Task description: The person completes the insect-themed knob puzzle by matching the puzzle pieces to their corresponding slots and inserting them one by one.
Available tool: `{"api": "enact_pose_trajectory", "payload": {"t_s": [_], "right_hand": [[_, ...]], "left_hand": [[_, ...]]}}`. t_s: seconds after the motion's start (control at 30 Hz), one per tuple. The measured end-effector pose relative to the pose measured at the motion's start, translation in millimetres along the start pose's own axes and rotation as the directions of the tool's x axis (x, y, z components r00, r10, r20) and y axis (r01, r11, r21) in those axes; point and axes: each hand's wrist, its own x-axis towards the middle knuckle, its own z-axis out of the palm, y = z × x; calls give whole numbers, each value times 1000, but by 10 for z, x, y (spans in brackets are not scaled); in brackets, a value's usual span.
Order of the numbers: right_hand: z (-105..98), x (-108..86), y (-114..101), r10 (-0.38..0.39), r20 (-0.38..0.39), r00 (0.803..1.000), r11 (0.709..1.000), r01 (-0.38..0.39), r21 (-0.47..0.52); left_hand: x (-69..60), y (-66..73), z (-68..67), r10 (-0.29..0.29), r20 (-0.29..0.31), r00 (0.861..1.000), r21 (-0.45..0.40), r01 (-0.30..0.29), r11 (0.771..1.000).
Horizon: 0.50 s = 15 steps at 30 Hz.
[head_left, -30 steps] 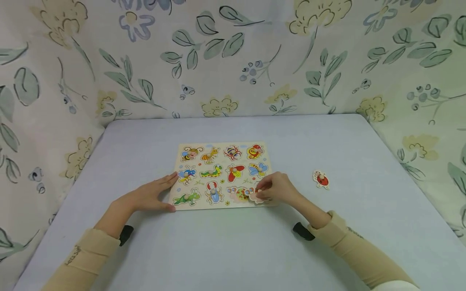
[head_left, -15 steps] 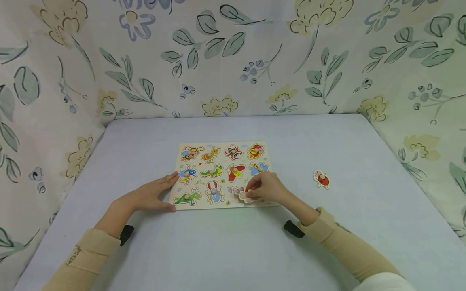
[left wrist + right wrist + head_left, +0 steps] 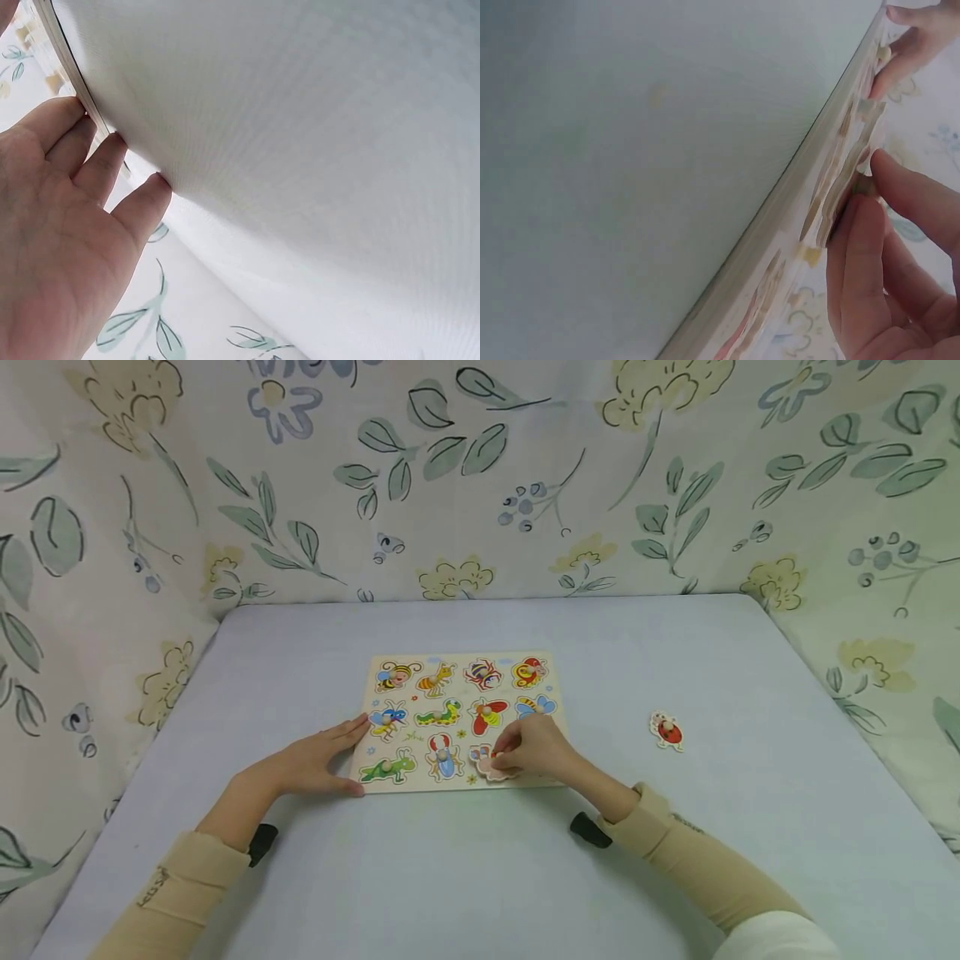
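A wooden knob puzzle board (image 3: 450,786) with several insect pieces lies on the table. My left hand (image 3: 307,764) rests at its left edge, fingers and thumb fairly straight; in the left wrist view the fingertips touch the board's edge (image 3: 75,71). My right hand (image 3: 536,747) pinches the knob of a pinkish, snail-like puzzle piece (image 3: 487,766) over the bottom row, right of the stag beetle piece (image 3: 444,758). In the right wrist view that piece (image 3: 849,180) sits just above the board's face. My hand hides the board's lower right corner.
A red ladybug piece (image 3: 667,731) lies on the table right of the board. Black wrist straps (image 3: 591,831) show under both sleeves. Floral cloth (image 3: 450,485) hangs behind and beside the white tabletop (image 3: 420,877).
My right hand has moved left along the bottom row with the snail-like piece, which now covers the printed picture there. The left hand has stayed at the board's edge.
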Motion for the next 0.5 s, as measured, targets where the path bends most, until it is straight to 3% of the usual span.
{"api": "enact_pose_trajectory", "payload": {"t_s": [0.5], "right_hand": [[19, 11, -74, 23, 5, 1000, 1000, -23, -12]], "left_hand": [[-4, -12, 10, -1, -11, 1000, 8, 1, 1000]]}}
